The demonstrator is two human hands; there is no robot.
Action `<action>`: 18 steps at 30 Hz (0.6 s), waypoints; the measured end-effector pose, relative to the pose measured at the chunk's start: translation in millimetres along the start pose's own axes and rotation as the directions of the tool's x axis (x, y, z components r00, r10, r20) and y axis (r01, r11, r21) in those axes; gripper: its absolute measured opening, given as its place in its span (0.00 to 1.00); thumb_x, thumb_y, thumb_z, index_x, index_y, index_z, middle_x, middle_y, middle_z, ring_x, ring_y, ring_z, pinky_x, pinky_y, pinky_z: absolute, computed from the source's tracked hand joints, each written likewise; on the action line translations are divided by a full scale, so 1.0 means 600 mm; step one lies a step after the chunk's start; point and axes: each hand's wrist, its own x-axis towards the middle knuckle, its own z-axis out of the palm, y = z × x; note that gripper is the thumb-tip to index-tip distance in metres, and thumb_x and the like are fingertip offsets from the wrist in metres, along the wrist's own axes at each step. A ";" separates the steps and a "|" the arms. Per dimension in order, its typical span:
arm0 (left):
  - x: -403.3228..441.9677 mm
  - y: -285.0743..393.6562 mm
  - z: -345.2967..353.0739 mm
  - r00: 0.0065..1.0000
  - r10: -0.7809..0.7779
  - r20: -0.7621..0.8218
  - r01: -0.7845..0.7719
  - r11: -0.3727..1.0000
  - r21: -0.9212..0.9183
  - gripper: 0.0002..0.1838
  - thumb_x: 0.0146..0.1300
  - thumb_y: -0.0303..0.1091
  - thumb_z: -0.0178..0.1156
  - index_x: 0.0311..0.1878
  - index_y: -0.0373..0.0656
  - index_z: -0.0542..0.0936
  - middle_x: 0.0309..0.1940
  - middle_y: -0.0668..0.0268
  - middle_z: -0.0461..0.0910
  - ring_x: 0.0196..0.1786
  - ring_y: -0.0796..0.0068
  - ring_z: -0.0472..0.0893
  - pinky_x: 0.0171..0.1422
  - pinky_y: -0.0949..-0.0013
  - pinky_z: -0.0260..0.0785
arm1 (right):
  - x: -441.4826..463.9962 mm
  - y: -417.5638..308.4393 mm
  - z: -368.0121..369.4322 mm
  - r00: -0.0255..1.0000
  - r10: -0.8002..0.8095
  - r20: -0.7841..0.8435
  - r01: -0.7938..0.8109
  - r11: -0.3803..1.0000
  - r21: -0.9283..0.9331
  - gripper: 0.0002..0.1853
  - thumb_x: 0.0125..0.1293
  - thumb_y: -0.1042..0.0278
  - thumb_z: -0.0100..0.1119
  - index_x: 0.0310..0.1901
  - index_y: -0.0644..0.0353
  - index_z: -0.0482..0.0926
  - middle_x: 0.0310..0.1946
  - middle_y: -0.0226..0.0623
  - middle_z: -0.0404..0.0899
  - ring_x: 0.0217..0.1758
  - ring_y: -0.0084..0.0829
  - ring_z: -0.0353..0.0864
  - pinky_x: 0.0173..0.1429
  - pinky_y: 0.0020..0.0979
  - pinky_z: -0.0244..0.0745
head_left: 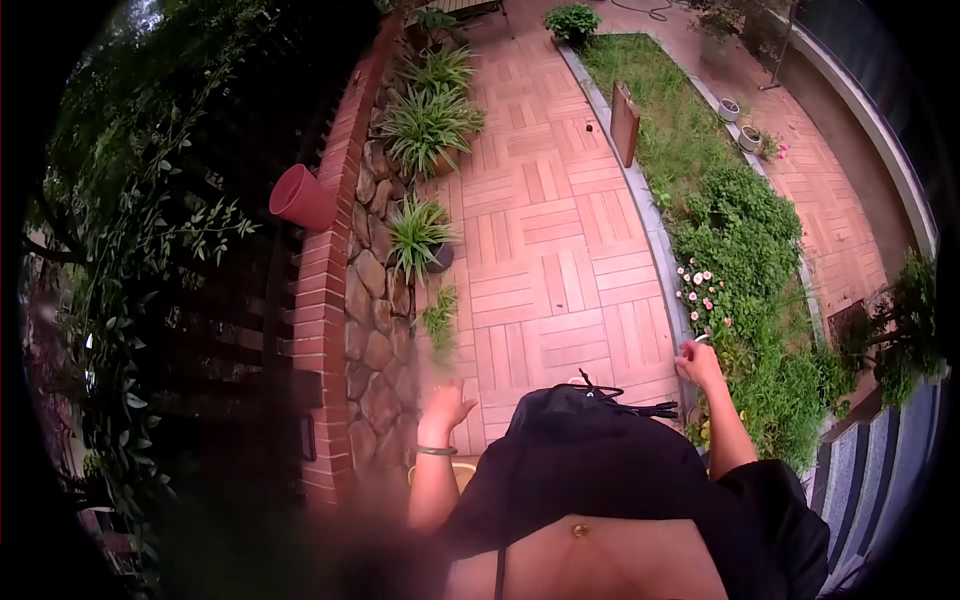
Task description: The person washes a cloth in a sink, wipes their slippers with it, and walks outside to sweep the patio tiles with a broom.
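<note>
My left hand (447,408), a bangle on its wrist, hangs beside the stone wall with the thumb apart from the fingers. Nothing shows in it. Just beyond it is a tuft of green leaves (440,318), blurred at its near end; whether they touch I cannot tell. Below that wrist, a yellowish rim (462,474) is partly hidden by my dark clothing. My right hand (697,364) is over the edge of the planted bed, its fingers curled. A small white curved thing (703,338) shows at those fingers, too small to name.
Left runs a stone wall with a brick top (325,270), bearing a red pot (302,198). Spiky potted plants (420,235) line its foot. Tiled paving (545,240) lies ahead. A stone kerb (655,235) edges the bed, with pink flowers (700,290) and an upright brown board (624,125).
</note>
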 end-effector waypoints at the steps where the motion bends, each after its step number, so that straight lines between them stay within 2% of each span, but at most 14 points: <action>1: 0.024 -0.037 0.013 0.989 -0.097 0.113 0.098 0.995 -0.003 0.26 0.52 0.44 0.61 0.52 0.40 0.71 0.50 0.49 0.71 0.53 0.52 0.71 0.54 0.59 0.66 | 0.075 -0.060 -0.025 0.998 -0.058 0.022 0.057 0.998 0.029 0.17 0.46 0.66 0.64 0.38 0.64 0.77 0.25 0.41 0.78 0.29 0.35 0.78 0.37 0.32 0.73; 2: 0.038 -0.073 0.022 0.990 -0.103 0.101 0.108 0.993 -0.049 0.26 0.52 0.47 0.60 0.51 0.41 0.72 0.48 0.50 0.73 0.52 0.53 0.72 0.54 0.58 0.66 | 0.151 -0.111 -0.039 0.994 -0.096 0.053 0.099 0.994 -0.050 0.16 0.46 0.65 0.65 0.38 0.61 0.77 0.28 0.42 0.79 0.33 0.39 0.79 0.40 0.35 0.74; 3: 0.057 -0.100 0.022 0.991 -0.107 0.082 0.115 0.989 -0.097 0.27 0.52 0.49 0.60 0.51 0.42 0.73 0.45 0.51 0.75 0.51 0.54 0.73 0.54 0.57 0.67 | 0.220 -0.160 -0.055 0.981 -0.179 0.074 0.183 0.982 -0.054 0.16 0.48 0.64 0.63 0.39 0.61 0.77 0.30 0.43 0.79 0.35 0.39 0.79 0.42 0.36 0.74; 5: 0.094 -0.109 -0.020 0.956 -0.252 0.150 0.272 0.953 -0.132 0.27 0.52 0.50 0.60 0.51 0.41 0.73 0.46 0.51 0.75 0.52 0.56 0.73 0.54 0.58 0.67 | 0.361 -0.233 -0.065 0.950 -0.287 0.124 0.294 0.955 -0.039 0.16 0.50 0.64 0.62 0.40 0.59 0.76 0.36 0.43 0.77 0.42 0.40 0.77 0.47 0.38 0.71; 8: 0.221 -0.134 -0.063 0.917 -0.318 0.240 0.343 0.937 -0.071 0.27 0.52 0.51 0.59 0.50 0.41 0.74 0.47 0.51 0.74 0.52 0.56 0.73 0.54 0.59 0.67 | 0.549 -0.305 -0.069 0.928 -0.348 0.130 0.362 0.927 -0.098 0.16 0.50 0.63 0.62 0.41 0.59 0.75 0.37 0.43 0.77 0.42 0.42 0.76 0.49 0.39 0.70; 11: 0.438 -0.130 -0.156 0.900 -0.300 0.317 0.329 0.943 -0.042 0.28 0.52 0.52 0.58 0.49 0.39 0.74 0.47 0.50 0.74 0.52 0.56 0.73 0.54 0.59 0.67 | 0.696 -0.305 -0.063 0.926 -0.371 0.068 0.376 0.919 -0.118 0.16 0.50 0.63 0.62 0.40 0.60 0.76 0.35 0.44 0.77 0.40 0.42 0.77 0.46 0.38 0.71; 12: 0.528 -0.135 -0.187 0.952 -0.190 0.240 0.199 0.980 -0.016 0.28 0.52 0.53 0.58 0.47 0.38 0.75 0.46 0.49 0.74 0.50 0.56 0.74 0.53 0.59 0.68 | 0.738 -0.287 -0.064 0.968 -0.243 0.062 0.247 0.968 -0.055 0.16 0.49 0.63 0.63 0.39 0.60 0.76 0.33 0.44 0.77 0.38 0.41 0.77 0.44 0.37 0.72; 13: 0.615 -0.121 -0.241 0.975 -0.157 0.156 0.148 0.987 0.065 0.27 0.52 0.52 0.58 0.46 0.38 0.75 0.44 0.49 0.75 0.48 0.55 0.76 0.52 0.59 0.68 | 0.772 -0.262 -0.066 0.991 -0.111 0.075 0.111 0.994 0.005 0.16 0.48 0.63 0.63 0.38 0.61 0.77 0.30 0.44 0.77 0.36 0.41 0.78 0.43 0.37 0.73; 14: 0.701 -0.088 -0.321 0.977 -0.120 0.176 0.116 0.993 0.028 0.27 0.52 0.47 0.60 0.52 0.40 0.71 0.48 0.50 0.73 0.50 0.53 0.73 0.52 0.59 0.67 | 0.798 -0.223 -0.060 0.996 -0.001 0.087 0.000 1.000 0.013 0.16 0.47 0.63 0.64 0.37 0.61 0.77 0.28 0.43 0.78 0.34 0.41 0.78 0.41 0.36 0.73; 15: 0.764 -0.019 -0.434 0.987 -0.109 0.120 0.100 0.992 0.075 0.25 0.53 0.46 0.60 0.50 0.40 0.71 0.47 0.51 0.73 0.49 0.53 0.74 0.51 0.57 0.68 | 0.816 -0.182 -0.051 0.989 0.110 0.102 -0.113 0.993 0.021 0.15 0.46 0.63 0.64 0.35 0.62 0.78 0.26 0.43 0.78 0.32 0.40 0.79 0.39 0.35 0.74; 16: 0.840 0.014 -0.493 0.997 0.040 -0.070 -0.034 0.996 0.087 0.24 0.52 0.43 0.60 0.49 0.39 0.71 0.45 0.52 0.74 0.46 0.53 0.75 0.49 0.56 0.68 | 0.829 -0.151 -0.048 0.981 0.169 0.093 -0.172 0.985 0.020 0.15 0.46 0.63 0.65 0.34 0.62 0.79 0.25 0.43 0.78 0.31 0.40 0.79 0.40 0.34 0.74; 17: 0.907 0.047 -0.555 0.950 0.219 -0.222 -0.198 0.973 0.116 0.23 0.50 0.39 0.62 0.49 0.39 0.71 0.43 0.52 0.74 0.44 0.53 0.75 0.47 0.57 0.69 | 0.840 -0.127 -0.052 0.970 0.227 0.087 -0.229 0.973 0.018 0.15 0.45 0.63 0.65 0.34 0.62 0.79 0.24 0.42 0.79 0.31 0.39 0.79 0.40 0.34 0.74; 18: 0.963 0.091 -0.618 0.899 0.326 -0.293 -0.286 0.943 0.172 0.23 0.50 0.37 0.62 0.48 0.38 0.70 0.42 0.53 0.74 0.43 0.54 0.75 0.47 0.58 0.68 | 0.852 -0.110 -0.059 0.954 0.287 0.085 -0.291 0.956 0.038 0.14 0.45 0.63 0.65 0.33 0.62 0.79 0.24 0.42 0.79 0.30 0.37 0.79 0.40 0.33 0.74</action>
